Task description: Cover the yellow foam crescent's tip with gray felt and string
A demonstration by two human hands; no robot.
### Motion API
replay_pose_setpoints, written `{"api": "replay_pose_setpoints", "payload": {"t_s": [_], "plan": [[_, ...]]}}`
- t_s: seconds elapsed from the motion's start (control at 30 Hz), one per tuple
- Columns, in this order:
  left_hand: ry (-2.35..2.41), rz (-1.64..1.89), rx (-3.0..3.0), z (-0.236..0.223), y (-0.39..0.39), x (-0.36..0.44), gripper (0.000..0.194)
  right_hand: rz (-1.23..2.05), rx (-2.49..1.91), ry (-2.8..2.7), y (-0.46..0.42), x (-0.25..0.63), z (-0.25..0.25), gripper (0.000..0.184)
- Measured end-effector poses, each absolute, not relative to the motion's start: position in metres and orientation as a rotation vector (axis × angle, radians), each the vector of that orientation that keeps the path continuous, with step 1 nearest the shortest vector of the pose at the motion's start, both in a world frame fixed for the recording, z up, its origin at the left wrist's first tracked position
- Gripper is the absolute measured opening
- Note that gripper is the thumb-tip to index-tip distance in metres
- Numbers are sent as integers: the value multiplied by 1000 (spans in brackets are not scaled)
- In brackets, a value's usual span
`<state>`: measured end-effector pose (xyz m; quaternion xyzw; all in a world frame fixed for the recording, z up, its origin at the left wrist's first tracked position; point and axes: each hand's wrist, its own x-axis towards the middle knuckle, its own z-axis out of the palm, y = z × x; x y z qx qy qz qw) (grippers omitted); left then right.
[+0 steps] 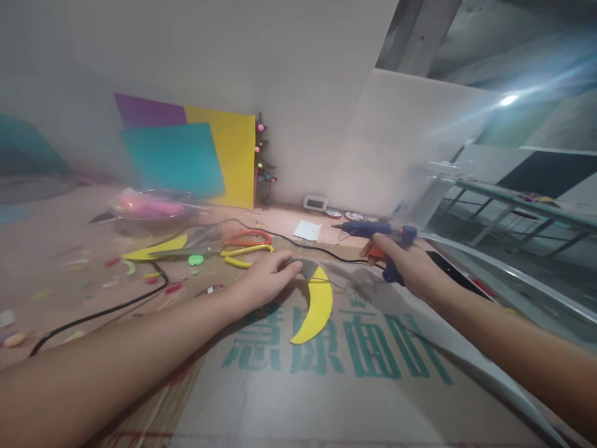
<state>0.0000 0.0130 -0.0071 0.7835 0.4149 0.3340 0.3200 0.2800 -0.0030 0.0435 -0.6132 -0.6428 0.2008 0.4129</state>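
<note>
My left hand (265,279) is closed, its thumb and fingers at the upper end of a crescent cutout (321,305). The crescent is yellow along most of its length and grey near my fingertips. It lies over a board (261,398) printed with large green characters. To the right, my right hand (396,258) is wrapped round a blue hot glue gun (366,229) with an orange trigger. The gun's nozzle points left, above the table and apart from the crescent. Orange-and-yellow-handled scissors (247,238) lie just beyond my left hand.
A black cord (102,309) runs across the cluttered table. Coloured sheets (172,158) lean on the wall behind a plastic bowl (153,205) of pink pieces. A small digital clock (315,203) and a white paper square (307,230) are at the back. A dark phone-like slab (454,272) lies by my right wrist.
</note>
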Motion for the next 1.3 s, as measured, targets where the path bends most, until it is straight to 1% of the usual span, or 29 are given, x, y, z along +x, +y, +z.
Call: {"api": "replay_pose_setpoints", "payload": {"t_s": [0.07,0.13,0.23,0.43,0.57,0.77,0.97,1.13,1.3], "plan": [[1096,866,2058,-7,13,0,32,589,-1560,-1668,5,272,56,42],[1101,861,2059,-6,13,0,32,606,-1620,-1740,19,265,68,35],[1113,861,2073,-6,12,0,31,608,-1626,-1866,50,259,77,35],[1104,855,2077,-4,12,1,30,687,-1551,-1966,116,246,48,36],[1126,845,2092,-4,12,0,30,640,-1559,-1987,139,238,32,37],[1094,850,2094,-4,11,0,30,544,-1620,-1949,142,239,38,40],[1089,834,2102,-3,11,1,28,486,-1691,-1912,127,250,33,37],[1082,833,2120,-5,11,1,29,436,-1701,-1903,123,261,29,42],[1095,820,2110,-4,11,0,31,425,-1692,-1909,134,262,32,36]]}}
